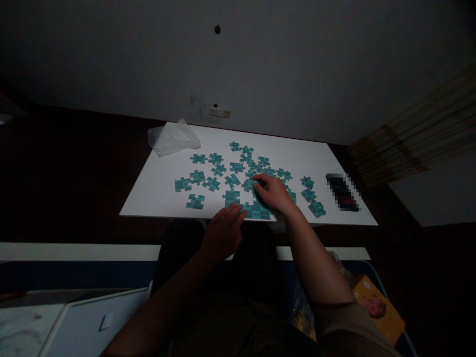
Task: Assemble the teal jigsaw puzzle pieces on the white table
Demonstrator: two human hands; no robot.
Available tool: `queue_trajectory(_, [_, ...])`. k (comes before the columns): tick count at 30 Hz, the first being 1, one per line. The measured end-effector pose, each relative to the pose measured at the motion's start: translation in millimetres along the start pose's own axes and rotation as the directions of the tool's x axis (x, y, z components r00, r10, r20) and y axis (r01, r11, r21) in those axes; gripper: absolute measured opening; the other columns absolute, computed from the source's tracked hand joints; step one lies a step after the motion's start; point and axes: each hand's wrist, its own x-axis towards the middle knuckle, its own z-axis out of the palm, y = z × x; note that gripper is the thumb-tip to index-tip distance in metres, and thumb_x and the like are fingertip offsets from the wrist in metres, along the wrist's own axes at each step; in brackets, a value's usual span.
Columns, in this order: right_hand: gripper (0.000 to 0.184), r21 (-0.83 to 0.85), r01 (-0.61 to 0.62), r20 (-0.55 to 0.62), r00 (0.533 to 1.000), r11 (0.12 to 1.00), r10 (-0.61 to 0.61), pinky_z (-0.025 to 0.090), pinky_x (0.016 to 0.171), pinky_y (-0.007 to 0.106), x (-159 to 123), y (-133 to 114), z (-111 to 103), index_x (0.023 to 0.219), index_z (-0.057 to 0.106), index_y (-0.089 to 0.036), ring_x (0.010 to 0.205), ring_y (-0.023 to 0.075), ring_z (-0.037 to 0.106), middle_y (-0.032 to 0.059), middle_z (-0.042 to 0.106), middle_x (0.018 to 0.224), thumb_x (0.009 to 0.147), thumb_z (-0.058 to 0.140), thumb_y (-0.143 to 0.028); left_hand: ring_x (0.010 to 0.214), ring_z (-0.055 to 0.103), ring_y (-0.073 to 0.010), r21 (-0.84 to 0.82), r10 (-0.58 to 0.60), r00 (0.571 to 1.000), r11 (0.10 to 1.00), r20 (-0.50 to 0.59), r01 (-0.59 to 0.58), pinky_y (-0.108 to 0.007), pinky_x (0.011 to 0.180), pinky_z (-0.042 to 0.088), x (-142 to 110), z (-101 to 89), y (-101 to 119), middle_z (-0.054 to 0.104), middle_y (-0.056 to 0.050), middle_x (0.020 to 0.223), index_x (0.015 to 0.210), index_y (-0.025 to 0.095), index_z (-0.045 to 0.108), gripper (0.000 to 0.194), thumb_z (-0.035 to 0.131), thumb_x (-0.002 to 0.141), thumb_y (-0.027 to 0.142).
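Note:
Many teal puzzle pieces lie on a white table. My right hand (274, 192) reaches over them, thumb and fingertips closed on the edge of a teal puzzle piece (248, 185) near the middle. Close to the front edge, my left hand (224, 230) rests with its fingers stretched out against the joined pieces (258, 211). A bit of teal shows between its thumb and forefinger. Just beyond these fingers is another puzzle piece (232, 197). My right hand and wrist hide some of the pieces under them.
On the white table (156, 191), a crumpled clear plastic bag (174, 139) lies at the back left. A dark, pixelated object (342, 192) is at the right end, beside a short column of puzzle pieces (308, 195). Below right sits an orange box (377, 307). A wall stands behind.

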Motion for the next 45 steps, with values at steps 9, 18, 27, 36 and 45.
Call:
queue_trajectory(9, [0.034, -0.176, 0.046, 0.024, 0.999, 0.983, -0.042, 0.062, 0.111, 0.052, 23.0, -4.2, 12.4, 0.14, 0.086, -0.02, 0.119, 0.0361, 0.081, 0.016, 0.089, 0.125, 0.109, 0.071, -0.027, 0.175, 0.052, -0.043, 0.047, 0.004, 1.0, 0.999, 0.026, -0.006, -0.067, 0.144, 0.048, -4.8, 4.8, -3.3, 0.061, -0.016, 0.182, 0.176, 0.032, 0.059, 0.074, 0.063, 0.104, 0.014])
queue_trajectory(18, [0.033, -0.288, 0.1, 0.047, 0.995, 0.952, -0.091, 0.053, 0.126, 0.056, 27.4, -0.6, 7.4, 0.137, 0.085, -0.021, 0.133, 0.0391, 0.074, 0.019, 0.085, 0.135, 0.109, 0.067, -0.022, 0.178, 0.047, -0.0396, 0.054, 0.025, 0.999, 0.998, 0.04, -0.027, -0.066, 0.145, 0.049, -7.1, 9.8, -4.7, 0.057, -0.016, 0.185, 0.182, 0.032, 0.053, 0.077, 0.059, 0.106, 0.02])
queue_trajectory(27, [0.038, -0.388, 0.134, 0.104, 0.989, 0.912, -0.101, 0.052, 0.123, 0.055, 9.0, -18.9, -3.1, 0.14, 0.086, -0.015, 0.136, 0.0425, 0.069, 0.0245, 0.081, 0.137, 0.112, 0.06, -0.019, 0.178, 0.048, -0.0388, 0.043, 0.041, 0.998, 0.998, 0.051, -0.043, -0.062, 0.144, 0.05, -4.8, 10.9, 3.4, 0.057, -0.016, 0.186, 0.183, 0.031, 0.053, 0.081, 0.062, 0.103, 0.025])
queue_trajectory(36, [0.041, -0.369, 0.199, 0.081, 0.98, 0.908, -0.182, 0.053, 0.128, 0.056, 6.3, -21.8, -24.4, 0.143, 0.085, -0.016, 0.144, 0.0409, 0.069, 0.0217, 0.08, 0.15, 0.115, 0.055, -0.022, 0.175, 0.051, -0.0465, 0.268, -0.01, 0.999, 0.963, -0.047, 0.022, -0.076, 0.144, 0.043, 18.5, -66.7, -41.7, 0.064, -0.021, 0.18, 0.16, 0.02, 0.072, 0.049, 0.066, 0.112, 0.026])
queue_trajectory(45, [0.049, -0.398, 0.153, 0.123, 0.986, 0.904, -0.113, 0.053, 0.13, 0.05, 132.8, 6.9, -23.0, 0.156, 0.079, -0.024, 0.152, 0.0363, 0.07, 0.0161, 0.078, 0.162, 0.116, 0.052, -0.026, 0.177, 0.048, -0.045, 0.471, -0.082, 0.988, 0.882, 0.129, 0.012, -0.07, 0.141, 0.049, 36.9, -81.1, -83.9, 0.051, -0.017, 0.19, 0.177, 0.024, 0.061, 0.062, 0.065, 0.119, 0.046])
